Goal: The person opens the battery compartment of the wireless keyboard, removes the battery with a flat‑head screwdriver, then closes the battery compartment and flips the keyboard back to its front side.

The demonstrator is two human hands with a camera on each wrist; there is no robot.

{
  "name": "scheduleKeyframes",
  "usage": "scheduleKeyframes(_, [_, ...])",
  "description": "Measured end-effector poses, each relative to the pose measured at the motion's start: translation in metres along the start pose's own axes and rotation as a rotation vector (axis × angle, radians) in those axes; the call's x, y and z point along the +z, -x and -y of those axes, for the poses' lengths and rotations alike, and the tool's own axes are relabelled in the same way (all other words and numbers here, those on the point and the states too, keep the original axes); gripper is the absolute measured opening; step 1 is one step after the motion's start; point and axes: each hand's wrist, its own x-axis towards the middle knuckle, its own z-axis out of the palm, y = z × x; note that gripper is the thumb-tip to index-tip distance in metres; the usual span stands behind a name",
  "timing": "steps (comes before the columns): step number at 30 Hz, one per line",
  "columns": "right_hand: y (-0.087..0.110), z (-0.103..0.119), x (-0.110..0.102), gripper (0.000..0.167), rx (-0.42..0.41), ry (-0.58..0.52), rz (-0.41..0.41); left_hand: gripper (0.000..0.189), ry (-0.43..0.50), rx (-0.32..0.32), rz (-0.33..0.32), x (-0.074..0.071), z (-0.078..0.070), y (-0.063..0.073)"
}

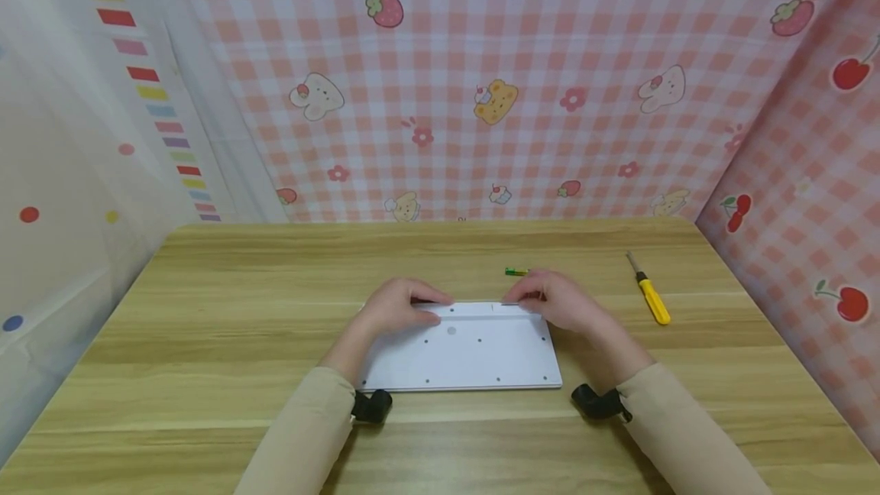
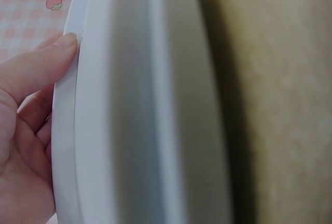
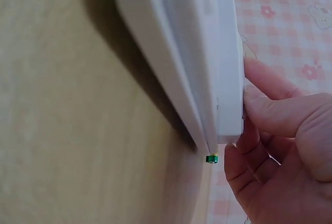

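Note:
A white keyboard [image 1: 461,361] lies face down on the table, its underside dotted with small screw holes and a raised ridge along the far edge. My left hand [image 1: 399,304] grips that ridge toward its left part, thumb on the near side and fingers behind. At the ridge's right part, my right hand [image 1: 557,300] holds the edge between thumb and fingers, beside a narrow dark slot. In the right wrist view the thumb [image 3: 270,110] presses on the ridge, with other fingers curled behind it. A green battery [image 1: 516,272] lies just beyond the right hand, partly covered by it.
A yellow-handled screwdriver [image 1: 653,300] lies on the wooden table [image 1: 275,258] at the right. A pink checked cloth [image 1: 440,151] hangs behind the table's far edge, with more printed cloth at both sides.

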Motion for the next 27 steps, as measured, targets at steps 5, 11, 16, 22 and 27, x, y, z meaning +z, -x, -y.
scheduleKeyframes(5, [0.001, 0.0, 0.001, 0.027, -0.022, 0.037, -0.013, 0.03, -0.012, 0.016, -0.012, 0.0, 0.0, 0.0])
scheduleKeyframes(11, [0.003, -0.002, 0.001, 0.023, -0.077, 0.086, -0.012, 0.03, 0.001, 0.012, 0.002, 0.0, 0.0, -0.001])
scheduleKeyframes(16, [0.006, -0.004, 0.001, 0.022, -0.129, 0.105, -0.014, 0.03, -0.001, 0.016, 0.007, 0.0, 0.0, -0.001])
scheduleKeyframes(22, [0.008, -0.004, 0.0, 0.024, -0.171, 0.176, -0.012, 0.03, -0.001, 0.035, 0.006, 0.0, 0.001, -0.001])
scheduleKeyframes(27, [0.01, -0.006, 0.001, 0.029, -0.182, 0.224, -0.002, 0.03, -0.004, 0.037, 0.004, 0.001, 0.002, -0.001])
